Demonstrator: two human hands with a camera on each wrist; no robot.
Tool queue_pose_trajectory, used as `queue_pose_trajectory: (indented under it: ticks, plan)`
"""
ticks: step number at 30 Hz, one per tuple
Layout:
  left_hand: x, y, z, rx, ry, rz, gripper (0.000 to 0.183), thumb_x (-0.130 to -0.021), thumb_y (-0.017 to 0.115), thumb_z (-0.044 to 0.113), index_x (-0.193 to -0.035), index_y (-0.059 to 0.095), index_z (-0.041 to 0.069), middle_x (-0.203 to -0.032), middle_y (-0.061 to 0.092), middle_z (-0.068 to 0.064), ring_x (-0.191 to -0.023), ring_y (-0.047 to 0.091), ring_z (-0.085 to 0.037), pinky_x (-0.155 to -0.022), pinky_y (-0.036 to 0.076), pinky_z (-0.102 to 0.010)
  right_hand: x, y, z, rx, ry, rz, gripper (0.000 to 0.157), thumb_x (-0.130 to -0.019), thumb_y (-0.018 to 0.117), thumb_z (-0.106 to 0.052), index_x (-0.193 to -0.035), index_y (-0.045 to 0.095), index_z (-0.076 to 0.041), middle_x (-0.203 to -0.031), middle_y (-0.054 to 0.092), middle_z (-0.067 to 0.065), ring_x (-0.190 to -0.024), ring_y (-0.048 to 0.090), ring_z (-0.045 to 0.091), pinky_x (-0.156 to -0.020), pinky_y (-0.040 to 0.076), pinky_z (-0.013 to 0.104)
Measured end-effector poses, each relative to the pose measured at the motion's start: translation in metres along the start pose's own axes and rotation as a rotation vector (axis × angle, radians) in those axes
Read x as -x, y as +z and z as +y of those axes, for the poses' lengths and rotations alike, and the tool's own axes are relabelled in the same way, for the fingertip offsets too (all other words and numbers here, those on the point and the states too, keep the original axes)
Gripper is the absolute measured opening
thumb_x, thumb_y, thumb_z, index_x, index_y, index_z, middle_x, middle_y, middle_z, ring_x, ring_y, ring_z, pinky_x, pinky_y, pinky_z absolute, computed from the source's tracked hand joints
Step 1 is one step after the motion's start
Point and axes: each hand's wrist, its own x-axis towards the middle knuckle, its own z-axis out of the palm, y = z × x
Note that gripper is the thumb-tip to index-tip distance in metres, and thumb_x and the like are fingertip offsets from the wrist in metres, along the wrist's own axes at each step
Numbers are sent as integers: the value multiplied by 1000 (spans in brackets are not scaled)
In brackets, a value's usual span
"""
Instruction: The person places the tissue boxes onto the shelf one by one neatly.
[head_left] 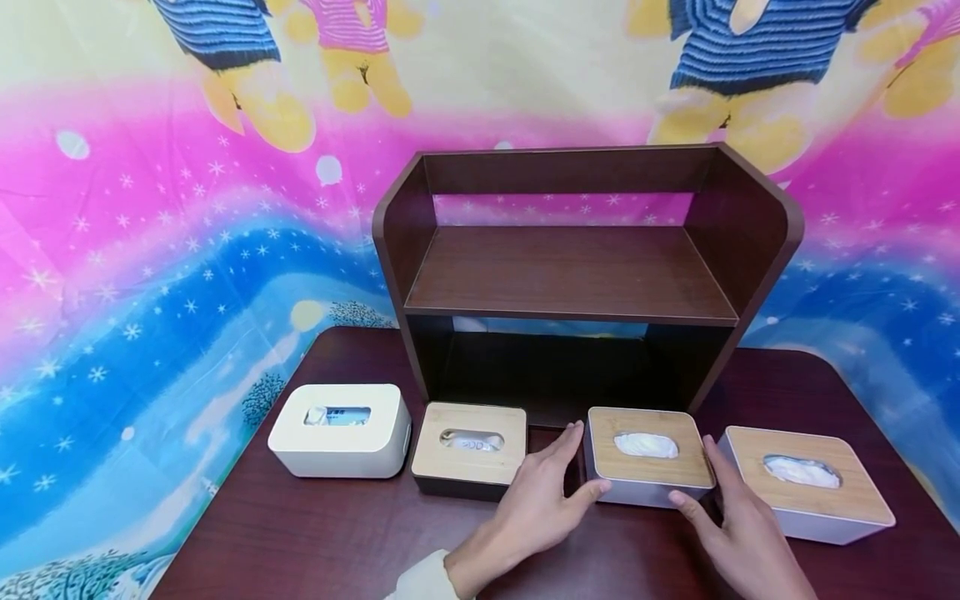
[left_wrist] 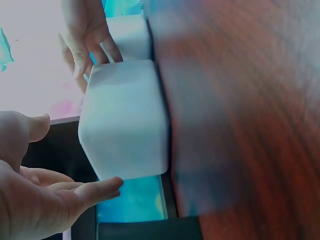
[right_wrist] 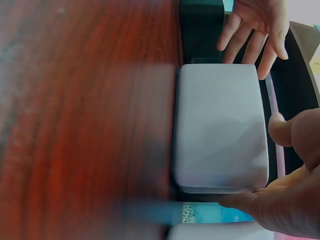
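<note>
A tissue box [head_left: 648,473] with a wooden lid and pale sides stands on the table in front of the shelf, white tissue showing in its oval slot. My left hand [head_left: 542,498] is at its left side, fingers extended and thumb by the front left corner. On the opposite side is my right hand [head_left: 742,527], fingers along the right edge and thumb near the front. Both hands have loosely spread fingers. From the left wrist, the pale tissue box [left_wrist: 127,120] stands between both hands; the right wrist view shows its plain side [right_wrist: 220,125] too.
A dark brown two-tier shelf [head_left: 570,271] stands behind. Left of my hands are a dark-based, wood-lidded tissue box [head_left: 468,468] and an all-white one [head_left: 337,457]. Another wood-lidded tissue box [head_left: 817,504] sits close to my right hand. A patterned cloth [head_left: 187,250] hangs behind the table.
</note>
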Motion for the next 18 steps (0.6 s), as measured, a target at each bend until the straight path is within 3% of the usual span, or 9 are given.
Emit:
queue_pose_trajectory:
  ticks: [4, 5, 7, 9, 12, 14, 16, 17, 18]
  plan:
    - [-1, 5, 0, 21, -12, -11, 78, -104, 69, 49, -166, 41, 9, -166, 49, -12, -150, 53, -23, -120, 50, -39, 2, 2, 2, 5, -3, 5, 94, -106, 68, -41, -170, 15, 4, -168, 29, 39, -144, 49, 57, -116, 48, 31]
    - [-1, 6, -1, 28, -16, -15, 78, -104, 69, 48, -166, 41, 9, -166, 49, -13, -150, 53, -23, -120, 49, -39, 2, 2, 3, 5, 9, -12, 93, -107, 66, -41, -170, 14, 5, -168, 29, 39, -143, 51, 55, -111, 54, 34]
    - [-1, 8, -1, 38, -20, -19, 78, -104, 70, 47, -165, 41, 8, -166, 50, -13, -150, 53, -22, -119, 50, -39, 2, 2, 4, 10, 25, -28, 90, -109, 64, -40, -169, 16, 7, -166, 32, 41, -141, 53, 52, -100, 57, 57]
    - [-2, 9, -1, 51, -23, -21, 78, -104, 70, 46, -165, 42, 6, -165, 50, -14, -150, 53, -21, -119, 50, -39, 3, 3, 8, 12, 28, -22, 85, -110, 61, -39, -169, 18, 5, -164, 35, 41, -141, 52, 53, -100, 57, 53]
    - [-3, 12, -1, 63, -15, -14, 77, -104, 71, 44, -163, 44, 4, -164, 52, -14, -148, 54, -19, -118, 51, -37, 4, 6, 14, 17, 17, 7, 80, -112, 59, -38, -170, 21, 2, -162, 39, 40, -141, 53, 54, -102, 53, 23]
    - [-3, 14, -2, 69, -9, -5, 76, -104, 71, 43, -162, 46, 2, -161, 55, -14, -146, 56, -16, -116, 53, -36, 5, 7, 16, 17, 13, 26, 76, -113, 57, -35, -170, 23, 0, -162, 40, 38, -141, 53, 54, -103, 50, 19]
    - [-4, 16, -2, 70, -5, 10, 74, -104, 72, 43, -160, 48, 1, -156, 60, -15, -136, 62, -9, -111, 56, -33, 4, 8, 18, 12, 24, 22, 73, -114, 55, -36, -170, 24, 0, -162, 40, 38, -141, 52, 53, -108, 50, 25]
    - [-4, 17, -2, 77, -9, 13, 73, -103, 72, 43, -159, 49, 1, -147, 68, -14, -122, 70, -5, -107, 57, -30, 4, 8, 18, 5, 28, 19, 72, -114, 54, -35, -169, 24, 0, -162, 40, 38, -142, 52, 54, -111, 51, 32]
    - [-4, 18, -2, 85, -15, 15, 73, -103, 72, 43, -158, 50, 0, -133, 76, -13, -104, 73, -2, -102, 58, -27, 3, 8, 17, 0, 37, 8, 72, -114, 52, -36, -169, 24, 0, -162, 39, 39, -143, 50, 55, -112, 51, 47]
